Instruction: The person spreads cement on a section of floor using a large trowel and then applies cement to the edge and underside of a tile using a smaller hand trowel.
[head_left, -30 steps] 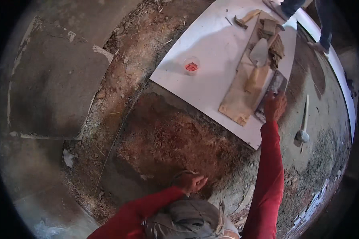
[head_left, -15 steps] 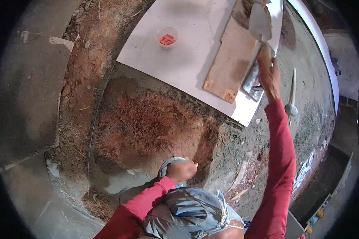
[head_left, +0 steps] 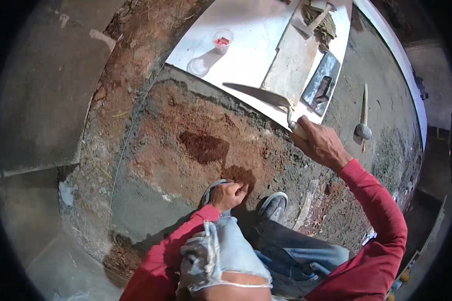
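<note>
Head view: trowel [head_left: 266, 96] now lifted off plank [head_left: 290, 65], so ready for use; handle gripped in right hand [head_left: 322, 144], blade near lower edge of white board [head_left: 248, 57]. Float [head_left: 320, 83] beside plank. Left hand [head_left: 228, 196] curled; cannot tell if holding anything.

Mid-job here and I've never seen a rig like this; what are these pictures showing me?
There is no machine: these are a person's bare hands. Every picture comes from one wide fisheye camera on the head, looking down, so straight edges bend. The right hand grips a trowel by its handle; the left hand, loosely curled, shows nothing in it. On the white sheet are a clear plastic cup of red pieces, a metal float and a wooden plank, with a crumpled cloth at its far end. A mallet lies on the grey ground to the right.
</note>
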{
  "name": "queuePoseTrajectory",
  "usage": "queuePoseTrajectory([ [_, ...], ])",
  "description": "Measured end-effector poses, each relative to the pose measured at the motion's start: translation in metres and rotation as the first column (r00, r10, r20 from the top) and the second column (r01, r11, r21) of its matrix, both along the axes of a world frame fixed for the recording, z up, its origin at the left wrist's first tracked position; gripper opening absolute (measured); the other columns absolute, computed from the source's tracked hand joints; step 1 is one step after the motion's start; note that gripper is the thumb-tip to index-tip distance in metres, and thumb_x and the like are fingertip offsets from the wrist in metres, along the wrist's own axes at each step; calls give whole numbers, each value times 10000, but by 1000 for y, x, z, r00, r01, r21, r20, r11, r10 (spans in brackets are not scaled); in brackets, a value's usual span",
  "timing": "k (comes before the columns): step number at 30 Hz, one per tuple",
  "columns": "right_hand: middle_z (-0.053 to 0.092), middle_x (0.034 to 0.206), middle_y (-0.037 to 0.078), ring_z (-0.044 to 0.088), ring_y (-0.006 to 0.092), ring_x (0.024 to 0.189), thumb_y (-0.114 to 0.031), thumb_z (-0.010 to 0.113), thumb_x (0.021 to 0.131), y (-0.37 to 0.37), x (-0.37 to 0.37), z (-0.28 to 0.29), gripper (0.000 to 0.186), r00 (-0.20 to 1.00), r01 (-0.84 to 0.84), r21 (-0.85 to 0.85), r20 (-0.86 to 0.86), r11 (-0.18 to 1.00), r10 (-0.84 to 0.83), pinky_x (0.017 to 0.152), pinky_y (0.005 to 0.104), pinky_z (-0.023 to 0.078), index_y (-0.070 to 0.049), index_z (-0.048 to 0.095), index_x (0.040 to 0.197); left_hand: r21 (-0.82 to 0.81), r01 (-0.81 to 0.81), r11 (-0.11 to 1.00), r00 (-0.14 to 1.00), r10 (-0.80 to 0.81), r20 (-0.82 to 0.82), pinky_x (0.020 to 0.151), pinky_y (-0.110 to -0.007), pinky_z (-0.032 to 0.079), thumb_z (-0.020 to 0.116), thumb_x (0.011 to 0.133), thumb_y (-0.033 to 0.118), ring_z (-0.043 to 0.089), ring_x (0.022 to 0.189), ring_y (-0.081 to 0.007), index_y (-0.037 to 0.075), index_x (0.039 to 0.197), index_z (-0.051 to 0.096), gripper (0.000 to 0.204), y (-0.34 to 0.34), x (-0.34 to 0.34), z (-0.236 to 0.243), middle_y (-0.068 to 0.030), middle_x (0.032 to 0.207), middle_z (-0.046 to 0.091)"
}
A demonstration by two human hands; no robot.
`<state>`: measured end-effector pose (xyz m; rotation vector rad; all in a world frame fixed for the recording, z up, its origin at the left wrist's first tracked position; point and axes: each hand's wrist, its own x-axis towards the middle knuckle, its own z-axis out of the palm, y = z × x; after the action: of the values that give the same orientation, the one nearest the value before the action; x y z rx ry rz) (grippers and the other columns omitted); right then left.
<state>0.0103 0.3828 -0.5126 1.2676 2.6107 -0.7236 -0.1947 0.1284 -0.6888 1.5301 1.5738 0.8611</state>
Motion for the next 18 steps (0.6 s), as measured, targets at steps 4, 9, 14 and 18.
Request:
queuePoseTrajectory([
  [4,669,817,161,678,342,639,-377,643,968,-1,-24,7,382,982,-157,21,110,987,154,561,464,527,-78,501,1156,-18,-36,999,997,35,-71,488,-469,452,673,928,332,612,542,-373,83,746,647,310,-5,-7,-8,-173,603,591],
  [9,640,884,149,628,310,541,-386,614,986,-14,-67,-38,374,961,-122,170,-228,978,159,462,419,512,-65,469,1111,-24,-82,996,997,82,14,498,-464,452,668,933,286,609,552,-382,69,765,640,276,-12,-3,-10,-169,602,589],
  [14,614,873,138,638,339,592,-344,634,974,-36,-39,-134,365,983,5,222,-178,975,36,476,438,511,-67,472,1149,0,-8,1000,999,8,32,504,-452,431,658,941,244,593,547,-361,62,722,593,292,4,0,7,-158,621,584],
  [18,617,853,129,640,336,598,-331,629,980,-41,-48,-136,357,981,55,225,-193,973,-11,474,440,500,-67,468,1158,7,3,1000,1000,-3,-5,502,-451,414,660,943,236,565,529,-351,58,685,559,329,3,-3,0,-154,619,561],
])
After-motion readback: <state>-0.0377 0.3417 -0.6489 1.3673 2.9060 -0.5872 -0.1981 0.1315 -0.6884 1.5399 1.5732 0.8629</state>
